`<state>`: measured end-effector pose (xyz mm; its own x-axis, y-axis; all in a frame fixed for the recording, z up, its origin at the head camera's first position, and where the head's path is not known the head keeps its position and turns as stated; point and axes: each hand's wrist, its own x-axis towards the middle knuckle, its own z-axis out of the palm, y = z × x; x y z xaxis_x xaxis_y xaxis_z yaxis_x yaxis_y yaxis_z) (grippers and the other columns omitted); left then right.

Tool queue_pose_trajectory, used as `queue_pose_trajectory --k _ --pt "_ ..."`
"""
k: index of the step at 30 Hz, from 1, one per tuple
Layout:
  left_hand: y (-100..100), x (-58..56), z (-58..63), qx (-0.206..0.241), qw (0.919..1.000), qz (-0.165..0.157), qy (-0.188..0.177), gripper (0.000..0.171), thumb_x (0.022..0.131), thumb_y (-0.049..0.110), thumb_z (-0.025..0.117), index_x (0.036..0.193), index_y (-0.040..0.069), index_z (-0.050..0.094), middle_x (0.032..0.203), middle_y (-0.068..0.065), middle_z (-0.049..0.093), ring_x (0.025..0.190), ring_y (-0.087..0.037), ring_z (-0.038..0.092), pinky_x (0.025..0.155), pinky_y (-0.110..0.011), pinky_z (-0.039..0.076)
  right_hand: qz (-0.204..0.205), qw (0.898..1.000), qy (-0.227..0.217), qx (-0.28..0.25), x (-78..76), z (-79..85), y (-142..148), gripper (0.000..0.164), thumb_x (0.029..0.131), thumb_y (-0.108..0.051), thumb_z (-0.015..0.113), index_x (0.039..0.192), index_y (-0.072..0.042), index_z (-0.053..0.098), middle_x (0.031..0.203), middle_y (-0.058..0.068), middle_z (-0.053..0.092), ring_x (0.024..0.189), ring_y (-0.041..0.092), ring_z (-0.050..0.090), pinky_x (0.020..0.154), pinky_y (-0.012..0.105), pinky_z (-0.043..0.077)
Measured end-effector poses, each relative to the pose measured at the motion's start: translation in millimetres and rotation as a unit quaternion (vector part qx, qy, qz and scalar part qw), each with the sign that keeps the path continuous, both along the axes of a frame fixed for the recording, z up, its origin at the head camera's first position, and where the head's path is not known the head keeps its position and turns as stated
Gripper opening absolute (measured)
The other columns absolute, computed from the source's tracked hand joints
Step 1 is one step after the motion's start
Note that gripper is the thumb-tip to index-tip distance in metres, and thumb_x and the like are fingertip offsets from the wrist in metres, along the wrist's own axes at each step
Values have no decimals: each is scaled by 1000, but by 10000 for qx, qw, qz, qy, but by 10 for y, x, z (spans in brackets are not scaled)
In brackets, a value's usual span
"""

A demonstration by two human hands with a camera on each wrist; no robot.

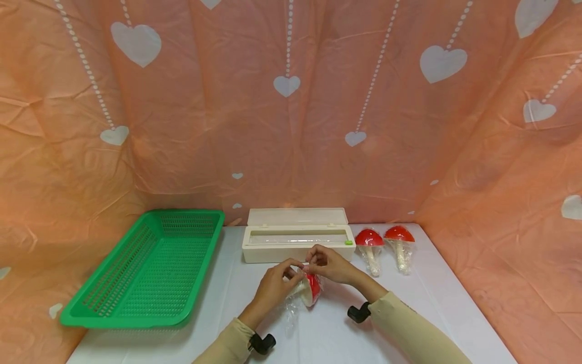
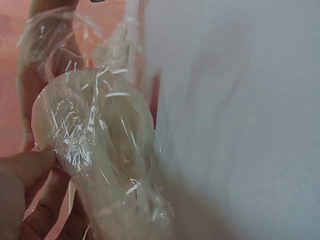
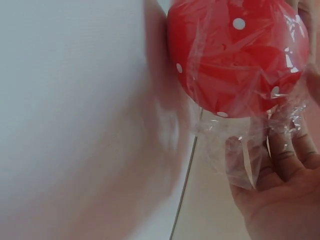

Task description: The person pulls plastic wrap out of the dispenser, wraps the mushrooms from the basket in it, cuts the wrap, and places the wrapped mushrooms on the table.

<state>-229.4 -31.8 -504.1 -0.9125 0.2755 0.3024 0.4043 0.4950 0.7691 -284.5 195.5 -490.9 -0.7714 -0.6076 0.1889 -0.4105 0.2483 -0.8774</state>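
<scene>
A toy mushroom (image 1: pixel 313 292) with a red, white-dotted cap lies tilted over the white table, loosely covered in clear plastic wrap (image 1: pixel 291 312). My left hand (image 1: pixel 273 287) pinches the wrap at the edge of the cap, thumb and fingers on the stem side. From the other side my right hand (image 1: pixel 331 265) grips the wrap above the cap, its fingertips close to the left ones. The left wrist view shows the pale underside (image 2: pixel 107 125) and stem under crinkled film. In the right wrist view, loose film hangs past the red cap (image 3: pixel 235 55) over the fingers.
Just behind my hands stands a white cling film dispenser (image 1: pixel 295 254), lid raised, with a green slider. Two wrapped toy mushrooms lie right of it, one nearer (image 1: pixel 370 237) and one farther (image 1: pixel 400 234). A green plastic basket (image 1: pixel 125 321) occupies the left side of the table.
</scene>
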Motion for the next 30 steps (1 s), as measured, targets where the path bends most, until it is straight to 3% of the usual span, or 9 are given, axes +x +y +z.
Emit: queue_pose_trajectory --k 5,10,13,16,19,22,26,30 --pt "-28 -4 -19 -30 10000 83 -27 14 99 19 79 112 20 74 90 5 76 83 -12 70 71 -29 51 -612 9969 367 322 62 -8 76 14 103 -12 72 113 -2 71 104 7 73 96 15 68 88 30 57" --pt "-66 -5 -38 -32 9999 151 -35 14 99 18 79 112 20 73 101 0 70 89 -17 69 78 -32 55 -1434 9843 649 798 171 -19 159 12 101 -17 76 106 -5 75 99 3 73 92 15 66 84 30 56" --pt "-76 -1 -47 -57 9999 123 40 13 101 15 76 114 18 73 108 -7 67 93 -22 69 82 -36 58 -2036 9741 454 871 260 -6 191 14 99 -19 78 101 -6 74 93 2 71 87 13 64 79 28 54" --pt "-84 11 -47 -29 9999 32 -154 13 104 17 71 117 17 71 117 -13 66 102 -29 70 88 -46 60 -2410 9668 -245 817 348 3 210 21 98 -22 80 100 -4 70 87 3 69 78 13 63 70 28 54" --pt "-90 25 -31 -62 9985 -190 -505 25 104 29 73 124 17 63 131 -18 64 116 -40 69 96 -60 57 -2201 9674 -1131 546 416 -4 207 25 100 -20 77 104 3 66 84 9 71 71 16 67 65 31 59" --pt "-88 37 -5 -213 9950 -463 -865 48 98 43 79 129 20 51 143 -21 62 127 -46 65 101 -67 51 -1892 9683 -1610 246 459 -29 179 24 102 -15 74 105 8 66 85 14 74 68 20 71 63 36 63" --pt "-82 56 28 -182 9908 -772 -1100 58 97 41 82 131 18 41 145 -31 60 131 -50 63 105 -70 48 -1783 9771 -1147 165 487 -71 120 20 101 -12 75 104 7 69 87 13 75 71 19 72 64 32 61" --pt "-102 74 20 -11 9906 -705 -1172 56 99 36 79 134 17 40 141 -33 62 125 -51 65 103 -69 50 -1719 9840 -442 120 508 -89 71 20 100 -12 76 107 6 73 92 15 76 78 17 72 69 26 59"
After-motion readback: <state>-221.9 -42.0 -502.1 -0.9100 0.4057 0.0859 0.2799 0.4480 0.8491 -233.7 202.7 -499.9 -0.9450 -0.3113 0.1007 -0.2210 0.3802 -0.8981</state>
